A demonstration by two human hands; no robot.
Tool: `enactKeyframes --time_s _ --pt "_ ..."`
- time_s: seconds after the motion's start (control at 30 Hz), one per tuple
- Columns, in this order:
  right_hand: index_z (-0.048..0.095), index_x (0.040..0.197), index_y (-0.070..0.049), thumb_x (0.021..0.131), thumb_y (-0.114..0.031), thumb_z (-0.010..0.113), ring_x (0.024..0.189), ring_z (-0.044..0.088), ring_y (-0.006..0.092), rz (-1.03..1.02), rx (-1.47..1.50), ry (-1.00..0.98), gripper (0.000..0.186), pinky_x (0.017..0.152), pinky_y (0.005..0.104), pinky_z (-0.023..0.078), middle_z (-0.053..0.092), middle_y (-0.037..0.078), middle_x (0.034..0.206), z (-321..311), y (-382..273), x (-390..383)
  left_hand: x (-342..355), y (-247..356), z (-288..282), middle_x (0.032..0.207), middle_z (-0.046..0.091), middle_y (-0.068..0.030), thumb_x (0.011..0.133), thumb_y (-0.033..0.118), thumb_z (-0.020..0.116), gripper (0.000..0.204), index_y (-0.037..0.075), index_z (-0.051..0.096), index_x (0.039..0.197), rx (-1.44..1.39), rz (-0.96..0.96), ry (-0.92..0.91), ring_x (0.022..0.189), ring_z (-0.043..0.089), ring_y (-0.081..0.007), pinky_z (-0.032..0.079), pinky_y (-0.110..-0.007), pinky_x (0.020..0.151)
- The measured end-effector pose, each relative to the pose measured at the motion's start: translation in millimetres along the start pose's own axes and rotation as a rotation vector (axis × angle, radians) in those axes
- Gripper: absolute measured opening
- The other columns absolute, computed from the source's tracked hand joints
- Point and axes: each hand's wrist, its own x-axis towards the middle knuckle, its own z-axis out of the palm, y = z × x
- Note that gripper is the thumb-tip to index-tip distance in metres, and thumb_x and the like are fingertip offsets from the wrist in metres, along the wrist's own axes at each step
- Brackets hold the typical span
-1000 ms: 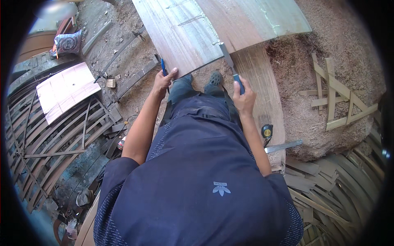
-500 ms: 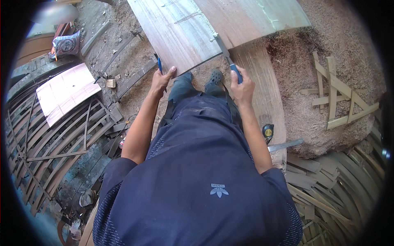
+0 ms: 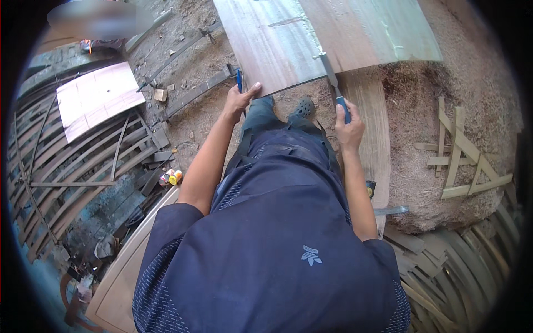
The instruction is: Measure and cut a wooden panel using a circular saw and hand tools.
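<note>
In front of me a thin curved wooden panel [image 3: 283, 55] reaches up past the top of the view, with a pale seam of filler running along its middle. My left hand [image 3: 240, 101] is closed at the panel's near left corner, thumb on its top face. A slim blue object [image 3: 239, 79], its kind unclear, sticks up from that hand. My right hand [image 3: 350, 125] is closed round the blue handle of a flat-bladed knife [image 3: 331, 72]. The blade's tip meets the seam at the panel's near edge, where a little pale filler shows.
A long board [image 3: 366, 111] lies beneath the panel's right side, with a tape measure [image 3: 370, 188] on it. Wood shavings and a nailed slat frame [image 3: 458, 150] lie to the right. Left are stacked curved slats [image 3: 83, 161], a pale sheet [image 3: 100, 97] and small containers [image 3: 172, 177].
The view has shifted, so the panel and both hands appear further right and slightly lower. The knife remains in my right hand at the seam. Small containers now show on the left.
</note>
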Motion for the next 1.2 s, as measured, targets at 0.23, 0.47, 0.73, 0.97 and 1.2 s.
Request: enactKeyframes --time_s 0.23,0.47,0.73,0.97,1.2 --pt "0.073 0.119 -0.008 0.099 -0.033 0.066 0.095 0.075 0.0355 -0.045 -0.031 -0.034 0.033 0.080 0.0415 0.058 0.075 0.021 0.103 -2.6 3.3 7.5 13.9 -34.9 0.5 0.095 0.070 -0.0023 0.089 0.044 0.080 0.050 0.006 0.067 0.119 -0.312 0.006 0.016 0.077 0.060 -0.0111 0.045 -0.028 0.070" --pt "0.073 0.119 -0.008 0.099 -0.033 0.067 0.096 0.075 0.0314 -0.082 -0.045 -0.067 0.032 0.081 0.0386 0.057 0.076 0.018 0.104 -10.4 5.5 10.5 14.6 -50.3 -16.1 0.099 0.073 0.0034 0.100 0.045 0.065 0.040 0.012 0.068 0.124 -0.746 -0.121 -0.112 0.075 0.059 -0.0106 0.044 -0.031 0.071" --pt "0.073 0.117 -0.007 0.099 -0.032 0.068 0.094 0.075 0.0315 -0.053 -0.095 -0.063 0.031 0.081 0.0391 0.057 0.076 0.018 0.103 -6.7 1.0 11.1 -7.7 -40.5 -3.5 0.089 0.066 0.0060 0.094 0.031 0.078 0.037 0.008 0.070 0.121 -0.365 0.093 0.119 0.071 0.052 -0.0017 0.038 -0.021 0.058" --pt "0.072 0.118 -0.005 0.097 -0.032 0.070 0.094 0.074 0.0330 -0.063 -0.044 -0.010 0.034 0.082 0.0396 0.056 0.076 0.019 0.103 10.2 -10.0 19.7 17.9 -69.3 -11.8 0.084 0.064 0.0097 0.089 0.030 0.084 0.031 0.015 0.069 0.112 -0.816 -0.093 -0.177 0.068 0.054 -0.0008 0.035 -0.018 0.051" --pt "0.073 0.117 -0.006 0.097 -0.034 0.070 0.095 0.074 0.0309 -0.033 -0.051 -0.043 0.035 0.082 0.0391 0.056 0.076 0.018 0.102 2.7 -3.2 14.2 16.7 -63.1 -1.0 0.088 0.068 0.0082 0.087 0.029 0.085 0.037 0.013 0.068 0.117 -0.772 -0.091 -0.072 0.068 0.055 -0.0009 0.033 -0.017 0.049"
